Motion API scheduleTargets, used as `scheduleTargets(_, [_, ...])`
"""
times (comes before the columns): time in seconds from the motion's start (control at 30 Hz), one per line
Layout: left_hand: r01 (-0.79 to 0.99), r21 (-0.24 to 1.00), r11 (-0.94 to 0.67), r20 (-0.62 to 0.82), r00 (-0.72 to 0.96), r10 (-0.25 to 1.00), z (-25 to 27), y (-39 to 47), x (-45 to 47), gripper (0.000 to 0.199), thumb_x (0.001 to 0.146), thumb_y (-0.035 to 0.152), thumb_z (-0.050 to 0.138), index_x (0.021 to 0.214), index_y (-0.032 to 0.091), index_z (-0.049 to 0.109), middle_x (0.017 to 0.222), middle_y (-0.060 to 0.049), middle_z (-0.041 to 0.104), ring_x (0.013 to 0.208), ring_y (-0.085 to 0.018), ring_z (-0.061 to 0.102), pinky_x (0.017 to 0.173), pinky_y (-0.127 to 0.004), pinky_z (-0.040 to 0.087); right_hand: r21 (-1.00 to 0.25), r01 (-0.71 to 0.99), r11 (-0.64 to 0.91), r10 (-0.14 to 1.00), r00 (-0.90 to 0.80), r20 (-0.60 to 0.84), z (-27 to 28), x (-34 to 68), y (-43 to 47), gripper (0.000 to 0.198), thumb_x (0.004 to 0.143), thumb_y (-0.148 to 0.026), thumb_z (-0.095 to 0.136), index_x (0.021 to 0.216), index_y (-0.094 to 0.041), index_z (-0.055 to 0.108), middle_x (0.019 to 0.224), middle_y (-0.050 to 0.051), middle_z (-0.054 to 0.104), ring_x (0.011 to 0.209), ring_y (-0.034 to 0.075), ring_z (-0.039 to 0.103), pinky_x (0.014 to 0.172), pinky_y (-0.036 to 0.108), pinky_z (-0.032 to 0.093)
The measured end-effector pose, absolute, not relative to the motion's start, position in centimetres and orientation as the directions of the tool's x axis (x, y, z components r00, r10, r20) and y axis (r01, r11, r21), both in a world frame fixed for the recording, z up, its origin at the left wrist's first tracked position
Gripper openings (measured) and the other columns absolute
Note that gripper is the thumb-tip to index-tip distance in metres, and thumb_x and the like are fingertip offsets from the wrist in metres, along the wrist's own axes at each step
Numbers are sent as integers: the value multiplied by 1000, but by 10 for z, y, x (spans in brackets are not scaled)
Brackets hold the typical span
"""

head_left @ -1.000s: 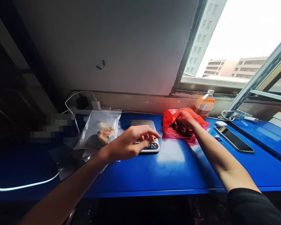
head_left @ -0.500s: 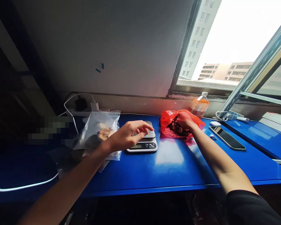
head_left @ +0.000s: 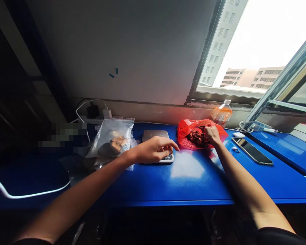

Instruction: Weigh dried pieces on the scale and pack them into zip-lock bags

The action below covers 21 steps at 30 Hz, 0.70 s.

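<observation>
One hand, the left [head_left: 156,149], fingers loosely apart, over the front of the scale [head_left: 155,134]; best not leaning on it. Just beyond, right hand [head_left: 212,134] curled at the right side of the open red bag [head_left: 183,127], by dark pieces [head_left: 197,137]; cannot tell if clamped on any. Move gently, without snagging plastic.

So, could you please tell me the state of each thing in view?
Red bag: open, dark pieces inside.
Scale: display hidden by left hand.
Zip bag: brown chunk inside, seal unclear.
Bottle: upright, capped.
Phone: screen dark.
Earbud case: looks shut.
Left hand: bent, apparently empty.
Right hand: at red bag, grip unclear.
</observation>
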<state>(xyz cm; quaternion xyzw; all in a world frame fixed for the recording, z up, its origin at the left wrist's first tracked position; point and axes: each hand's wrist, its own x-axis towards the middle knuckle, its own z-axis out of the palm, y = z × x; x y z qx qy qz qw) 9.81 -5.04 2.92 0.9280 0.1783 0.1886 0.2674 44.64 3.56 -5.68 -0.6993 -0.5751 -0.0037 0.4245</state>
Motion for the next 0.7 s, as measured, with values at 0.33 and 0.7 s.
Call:
scheduleTargets(0.33, [247, 548, -799, 212, 883, 418, 29, -55, 101, 26, 89, 22, 49, 109, 15, 65, 93, -7, 67, 82, -14, 59, 70, -23, 45, -648, 758, -73, 711, 495, 499, -50, 452, 25, 32, 74, -30, 48, 102, -16, 55, 84, 9, 65, 71, 19, 57, 66, 29, 43])
scheduleTargets(0.7, [344, 383, -858, 310, 827, 470, 21, -61, 86, 24, 90, 20, 48, 108, 16, 64, 92, -6, 66, 82, -15, 60, 72, -23, 46, -550, 835, -12, 807, 333, 488, -52, 442, 24, 11, 71, -26, 51, 64, -19, 56, 67, 5, 62, 64, 17, 55, 60, 27, 38])
